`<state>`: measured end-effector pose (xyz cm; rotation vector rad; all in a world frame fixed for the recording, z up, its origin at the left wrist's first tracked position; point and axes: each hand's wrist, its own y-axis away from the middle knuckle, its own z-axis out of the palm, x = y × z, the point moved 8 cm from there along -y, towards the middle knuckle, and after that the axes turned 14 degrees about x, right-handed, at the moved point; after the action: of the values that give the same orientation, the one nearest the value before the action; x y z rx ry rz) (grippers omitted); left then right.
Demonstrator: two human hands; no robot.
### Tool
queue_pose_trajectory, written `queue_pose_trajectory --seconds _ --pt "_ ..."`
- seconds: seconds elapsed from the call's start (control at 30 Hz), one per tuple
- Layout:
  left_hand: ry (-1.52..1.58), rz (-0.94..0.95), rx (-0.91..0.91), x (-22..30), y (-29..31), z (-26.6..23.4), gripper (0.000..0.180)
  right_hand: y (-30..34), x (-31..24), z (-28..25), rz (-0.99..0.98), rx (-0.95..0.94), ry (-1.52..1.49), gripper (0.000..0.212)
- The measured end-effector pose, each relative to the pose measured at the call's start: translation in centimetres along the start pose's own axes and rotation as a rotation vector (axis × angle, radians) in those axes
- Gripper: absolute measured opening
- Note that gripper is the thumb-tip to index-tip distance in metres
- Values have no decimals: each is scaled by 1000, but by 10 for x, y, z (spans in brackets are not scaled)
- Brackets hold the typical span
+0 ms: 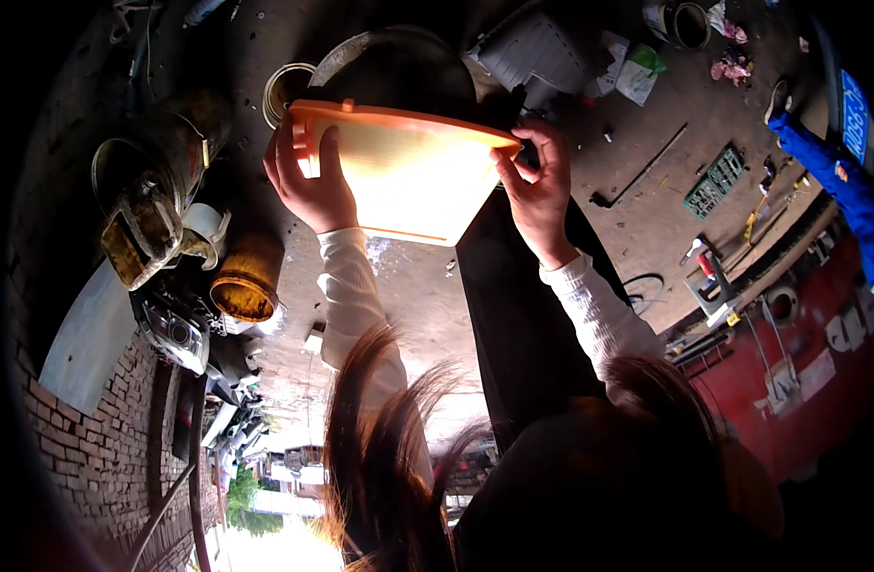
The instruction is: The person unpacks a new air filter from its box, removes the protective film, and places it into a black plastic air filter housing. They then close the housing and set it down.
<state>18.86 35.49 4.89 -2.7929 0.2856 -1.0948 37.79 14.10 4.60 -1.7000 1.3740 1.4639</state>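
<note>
An orange-framed air filter [408,176] with pale pleated paper is held up in front of me, its face brightly lit. My left hand [315,186] grips its left end, thumb on the pleated face and fingers around the frame's edge. At the right corner my right hand [540,195] pinches the orange rim between thumb and fingers. Behind the filter, on the floor, lies a large dark round thing [404,57], partly hidden, beside an open tin [287,92].
To the left stand a rusty drum [244,286], grimy containers [146,224] and a headlight [175,329]. A grey plastic part [532,48], a green tray [715,181] and a thin rod [642,167] lie on the floor. At right are another person's blue-clad leg [833,181] and tools by a red surface [790,410].
</note>
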Motion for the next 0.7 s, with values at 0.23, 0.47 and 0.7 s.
queue_pose_trajectory --seconds 0.23,0.47,0.7 --pt "372 -197 -49 -18 -1 17 53 -15 -77 35 -599 -33 701 29" --pt "373 -137 -119 7 0 32 60 -14 -72 92 -462 -194 326 31" --pt "325 -101 -83 10 7 30 68 -13 -64 105 -542 -177 336 28"
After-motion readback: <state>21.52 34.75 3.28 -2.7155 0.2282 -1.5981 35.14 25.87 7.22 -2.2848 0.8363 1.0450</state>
